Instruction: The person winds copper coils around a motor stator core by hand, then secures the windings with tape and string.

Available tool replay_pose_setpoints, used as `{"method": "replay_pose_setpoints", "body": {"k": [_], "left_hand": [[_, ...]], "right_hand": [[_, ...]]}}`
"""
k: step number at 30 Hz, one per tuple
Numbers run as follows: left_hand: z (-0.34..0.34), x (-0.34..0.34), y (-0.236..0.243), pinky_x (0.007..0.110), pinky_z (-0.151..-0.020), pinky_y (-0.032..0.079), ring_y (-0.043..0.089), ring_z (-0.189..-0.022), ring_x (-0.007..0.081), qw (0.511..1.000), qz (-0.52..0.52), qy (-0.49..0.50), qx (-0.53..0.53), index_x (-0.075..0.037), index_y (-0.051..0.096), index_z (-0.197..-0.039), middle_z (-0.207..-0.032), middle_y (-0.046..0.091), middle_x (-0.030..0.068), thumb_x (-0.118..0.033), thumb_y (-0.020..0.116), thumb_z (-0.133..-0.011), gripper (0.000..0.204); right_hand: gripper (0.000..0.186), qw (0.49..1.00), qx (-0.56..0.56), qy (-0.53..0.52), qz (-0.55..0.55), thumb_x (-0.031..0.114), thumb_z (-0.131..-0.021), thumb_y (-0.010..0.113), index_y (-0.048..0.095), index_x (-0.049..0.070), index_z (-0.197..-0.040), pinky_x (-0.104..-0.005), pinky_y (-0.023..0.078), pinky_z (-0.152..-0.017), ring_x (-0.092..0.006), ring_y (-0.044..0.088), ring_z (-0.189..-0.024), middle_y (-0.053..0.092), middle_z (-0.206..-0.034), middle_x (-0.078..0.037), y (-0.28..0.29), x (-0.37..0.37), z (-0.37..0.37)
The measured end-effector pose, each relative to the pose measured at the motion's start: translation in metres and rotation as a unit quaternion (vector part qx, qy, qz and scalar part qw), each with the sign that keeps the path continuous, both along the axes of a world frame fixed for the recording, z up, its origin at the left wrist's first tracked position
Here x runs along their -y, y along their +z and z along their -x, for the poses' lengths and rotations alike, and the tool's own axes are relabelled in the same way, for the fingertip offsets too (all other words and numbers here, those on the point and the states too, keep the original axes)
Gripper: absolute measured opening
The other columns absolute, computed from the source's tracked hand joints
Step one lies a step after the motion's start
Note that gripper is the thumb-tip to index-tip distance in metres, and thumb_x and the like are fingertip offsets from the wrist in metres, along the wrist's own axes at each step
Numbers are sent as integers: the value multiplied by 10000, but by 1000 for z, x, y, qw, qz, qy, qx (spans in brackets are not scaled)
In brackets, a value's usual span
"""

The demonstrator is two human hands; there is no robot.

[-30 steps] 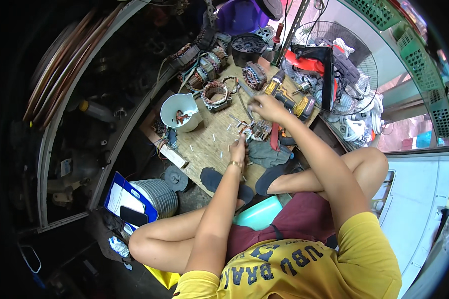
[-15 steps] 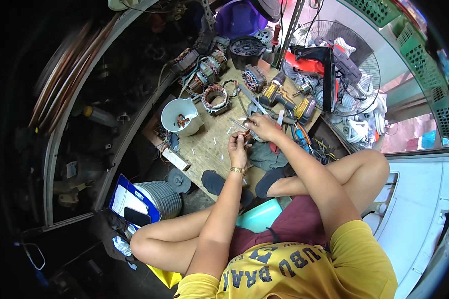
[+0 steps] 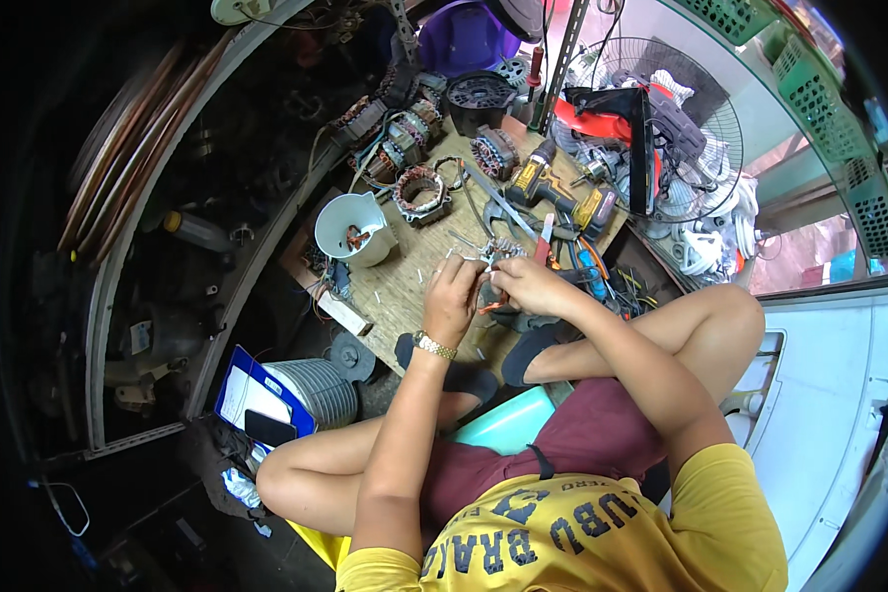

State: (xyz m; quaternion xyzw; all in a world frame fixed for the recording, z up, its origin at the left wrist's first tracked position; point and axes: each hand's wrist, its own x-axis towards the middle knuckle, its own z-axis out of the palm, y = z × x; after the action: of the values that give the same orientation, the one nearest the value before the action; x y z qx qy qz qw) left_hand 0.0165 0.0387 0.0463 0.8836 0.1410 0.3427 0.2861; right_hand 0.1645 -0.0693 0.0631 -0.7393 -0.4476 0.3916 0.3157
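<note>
Over the wooden board, both hands meet at a small copper winding (image 3: 487, 308), its orange-brown wire showing below the fingers. My left hand (image 3: 451, 301) is closed, its fingertips pinching at the winding's upper side. Closed from the other side, my right hand (image 3: 530, 286) pinches with thumb and forefinger close to the left fingertips. A small white bit shows between the fingertips; its kind is too small to tell. Just beyond the hands lies a shiny grey metal part (image 3: 503, 249). Much of the winding is hidden by the fingers.
On the wooden board (image 3: 405, 286) lie several short white pieces. A white pail (image 3: 373, 247) with copper scraps stands at left. Behind are a copper-wound stator (image 3: 422, 194) and another stator (image 3: 493, 154). A yellow-black cordless drill (image 3: 548, 187), pliers and wires lie right, before a fan guard (image 3: 725, 158).
My left hand has turned and shifted left and up, its back now more in view. The right hand has moved slightly right and lower. The copper wire now shows below the fingers.
</note>
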Motion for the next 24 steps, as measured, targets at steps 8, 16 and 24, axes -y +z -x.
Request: {"method": "replay_pose_setpoints", "body": {"k": [8, 16, 24], "left_hand": [[-2, 6, -1, 410, -640, 468, 572, -680, 345, 996, 76, -39, 22, -16, 633, -887, -774, 607, 138, -84, 667, -911, 80], [7, 8, -29, 287, -545, 373, 485, -575, 128, 926, 366, -94, -23, -12, 619, -873, -658, 537, 18, -280, 541, -1055, 333], [13, 9, -36, 226, -496, 258, 327, -539, 41, 740, 654, -152, -40, -78, 610, -948, -644, 408, -67, -330, 533, -1063, 288]], "right_hand": [[321, 1000, -7, 7, -29, 263, -1046, 489, 586, -14, -914, -427, 470, -671, -322, 597, -712, 601, -766, -172, 21, 19, 20], [344, 985, 156, 56, -51, 271, -1026, 523, 605, -35, -891, -548, 508, -682, -474, 647, -771, 654, -791, -266, 18, 27, 20], [276, 964, 236, 87, -86, 274, -1012, 551, 637, 20, -948, -527, 525, -620, -442, 662, -703, 661, -745, -236, 7, 30, 15]]}}
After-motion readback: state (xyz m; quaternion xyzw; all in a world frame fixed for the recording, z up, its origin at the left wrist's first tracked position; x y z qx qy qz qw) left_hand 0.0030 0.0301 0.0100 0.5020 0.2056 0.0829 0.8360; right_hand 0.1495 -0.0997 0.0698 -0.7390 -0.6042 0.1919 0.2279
